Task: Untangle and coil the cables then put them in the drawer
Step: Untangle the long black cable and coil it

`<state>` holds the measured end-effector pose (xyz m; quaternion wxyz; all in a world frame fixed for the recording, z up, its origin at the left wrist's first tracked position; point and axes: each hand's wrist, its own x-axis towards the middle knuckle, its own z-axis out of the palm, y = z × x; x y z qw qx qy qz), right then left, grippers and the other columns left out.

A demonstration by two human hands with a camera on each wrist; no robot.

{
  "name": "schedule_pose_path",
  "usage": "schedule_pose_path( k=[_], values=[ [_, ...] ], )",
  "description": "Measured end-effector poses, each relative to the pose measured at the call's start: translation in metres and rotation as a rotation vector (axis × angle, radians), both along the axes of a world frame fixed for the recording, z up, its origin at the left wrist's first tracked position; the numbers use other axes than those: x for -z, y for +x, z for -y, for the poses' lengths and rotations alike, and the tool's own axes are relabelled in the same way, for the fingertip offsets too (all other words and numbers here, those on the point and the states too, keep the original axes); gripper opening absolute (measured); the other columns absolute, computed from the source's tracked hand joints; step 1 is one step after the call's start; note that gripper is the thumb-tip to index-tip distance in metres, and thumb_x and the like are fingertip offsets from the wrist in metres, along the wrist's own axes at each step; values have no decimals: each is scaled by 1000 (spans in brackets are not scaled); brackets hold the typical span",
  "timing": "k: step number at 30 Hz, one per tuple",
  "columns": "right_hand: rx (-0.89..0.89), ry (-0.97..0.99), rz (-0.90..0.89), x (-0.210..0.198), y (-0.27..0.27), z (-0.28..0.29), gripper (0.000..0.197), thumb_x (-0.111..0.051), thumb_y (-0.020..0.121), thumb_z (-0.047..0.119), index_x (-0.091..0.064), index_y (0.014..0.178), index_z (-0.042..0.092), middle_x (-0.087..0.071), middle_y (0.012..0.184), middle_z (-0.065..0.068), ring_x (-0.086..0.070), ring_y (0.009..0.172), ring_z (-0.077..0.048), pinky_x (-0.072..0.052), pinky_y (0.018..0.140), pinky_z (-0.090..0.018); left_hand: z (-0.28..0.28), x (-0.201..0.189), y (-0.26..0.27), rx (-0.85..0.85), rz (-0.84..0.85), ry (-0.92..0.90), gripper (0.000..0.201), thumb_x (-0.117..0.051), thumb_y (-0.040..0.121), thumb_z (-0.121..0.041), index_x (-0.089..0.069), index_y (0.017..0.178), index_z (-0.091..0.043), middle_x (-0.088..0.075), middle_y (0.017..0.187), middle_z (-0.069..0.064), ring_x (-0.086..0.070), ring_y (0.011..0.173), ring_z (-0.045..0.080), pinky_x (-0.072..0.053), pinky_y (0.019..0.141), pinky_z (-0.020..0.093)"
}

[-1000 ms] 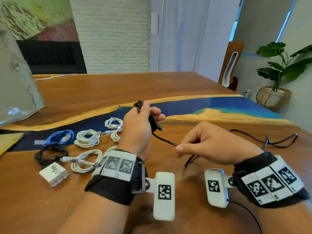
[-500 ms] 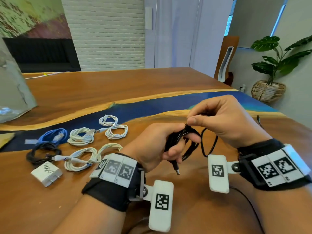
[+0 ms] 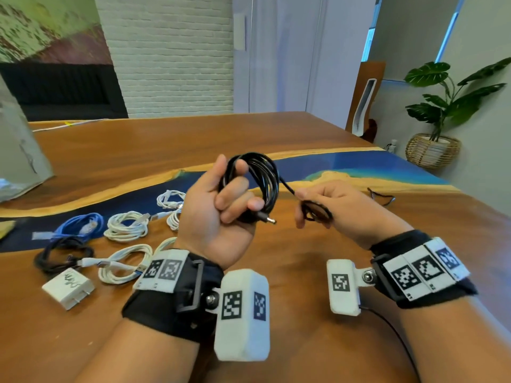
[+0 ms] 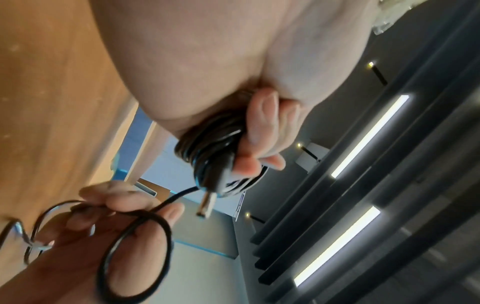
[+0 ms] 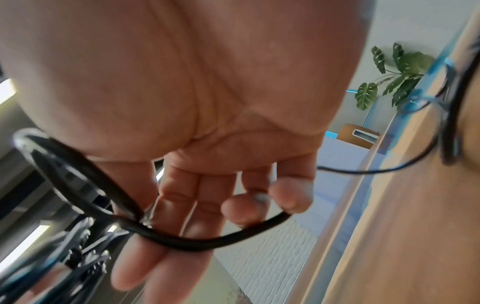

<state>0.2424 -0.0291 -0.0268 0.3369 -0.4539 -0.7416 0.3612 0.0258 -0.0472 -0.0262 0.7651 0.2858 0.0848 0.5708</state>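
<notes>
Left hand (image 3: 218, 205) now raised, gripping the grown black cable (image 3: 262, 178) coil; right hand (image 3: 336, 205), at 3 o'clock, pinches the remaining slack—coiling nearly complete.

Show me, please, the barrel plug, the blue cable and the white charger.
barrel plug (image 3: 266, 218), head view, on its black body.
blue cable (image 3: 80, 225), head view, on its coil.
white charger (image 3: 67, 286), head view, on its top face.
</notes>
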Motion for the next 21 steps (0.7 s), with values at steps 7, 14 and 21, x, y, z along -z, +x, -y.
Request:
schedule_pose_path(
  k=[7,14,21],
  values=[
    [218,-44,-568,1,15,-10,43,-47,107,32,-76,83,12,-62,67,-3,-46,61,-14,-42,80,-43,-16,2,-18,-276,254,-200,36,-38,110,-35,-62,94,-13,-31,49,-7,-29,39,8,-47,56,23],
    [444,194,-362,5,23,-19,25,-59,104,25,-70,88,10,-58,53,19,-41,51,-8,-37,60,-32,-20,1,-15,-434,290,-323,27,-38,111,-25,-57,112,-5,-39,55,-9,-34,41,9,-42,69,25],
    [702,190,-201,2,53,-24,47,-47,105,49,-60,70,21,-33,60,-7,-33,53,-23,-36,57,-34,-24,-1,-29,-487,297,-315,27,-38,110,-23,-58,109,-5,-38,53,-10,-33,40,9,-42,66,25]
  ],
)
